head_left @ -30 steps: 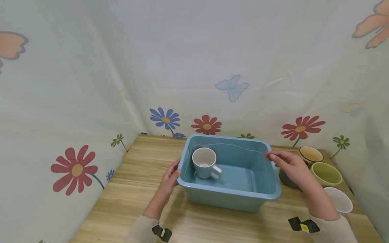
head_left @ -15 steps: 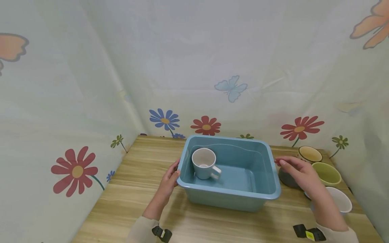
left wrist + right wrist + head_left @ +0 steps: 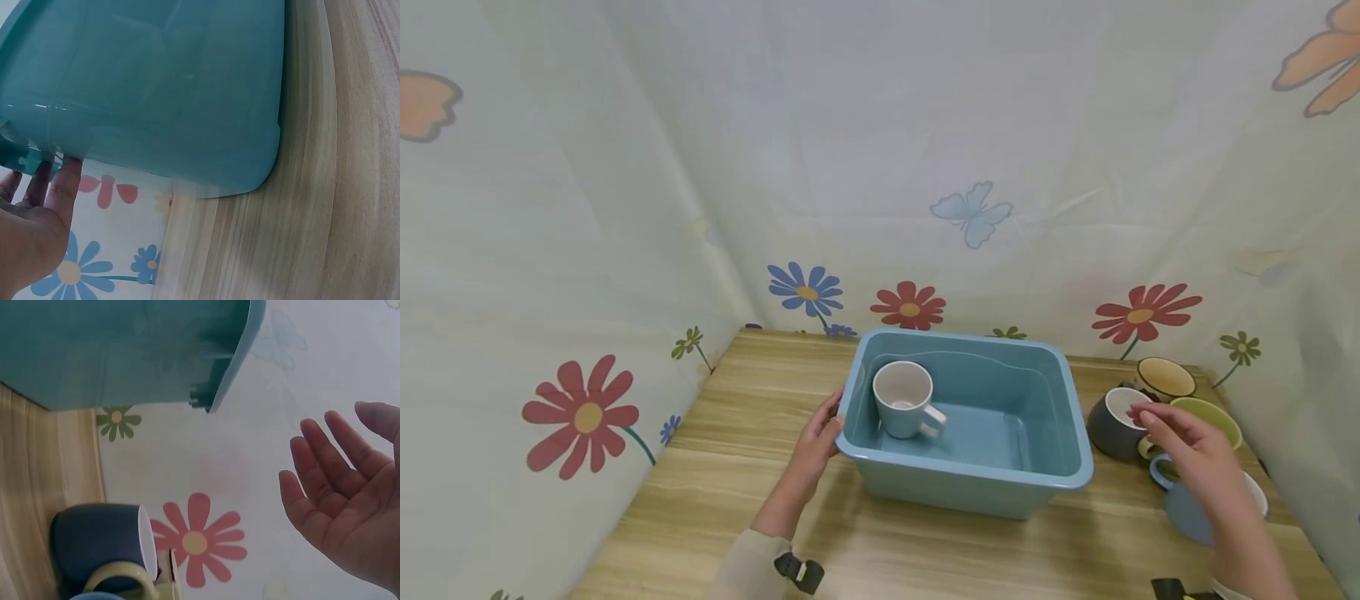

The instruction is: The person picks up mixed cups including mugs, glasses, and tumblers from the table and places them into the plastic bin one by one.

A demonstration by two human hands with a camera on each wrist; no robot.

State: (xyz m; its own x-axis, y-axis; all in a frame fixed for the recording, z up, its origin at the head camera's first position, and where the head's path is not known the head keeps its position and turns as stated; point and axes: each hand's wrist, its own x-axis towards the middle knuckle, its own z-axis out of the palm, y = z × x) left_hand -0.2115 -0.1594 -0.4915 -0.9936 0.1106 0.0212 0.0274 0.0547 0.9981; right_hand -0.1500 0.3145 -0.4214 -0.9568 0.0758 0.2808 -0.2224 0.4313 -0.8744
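A blue plastic tub (image 3: 947, 492) stands on the wooden table, with a whitish mug (image 3: 901, 412) upright at its left end, handle toward the right. My left hand (image 3: 811, 450) holds the tub's left rim, thumb at the edge; in the left wrist view its fingers (image 3: 62, 187) reach up under the lip. My right hand (image 3: 1213, 471) hovers with nothing in it over the mugs right of the tub, fingers loosely bent. Beneath it are a dark grey mug (image 3: 1111, 433) with a white inside and a light blue mug (image 3: 1187, 510), partly hidden by the hand.
A green mug (image 3: 1225, 425) and a cream-yellow mug (image 3: 1165, 379) stand behind, close together at the table's right side. A flowered curtain (image 3: 820, 167) hangs along the back and sides. Bare wooden tabletop (image 3: 722, 450) shows left of the tub.
My right hand has moved from the tub's right rim rightward and toward me, over the mugs, uncovering the dark grey one. The left hand, tub and whitish mug stay put.
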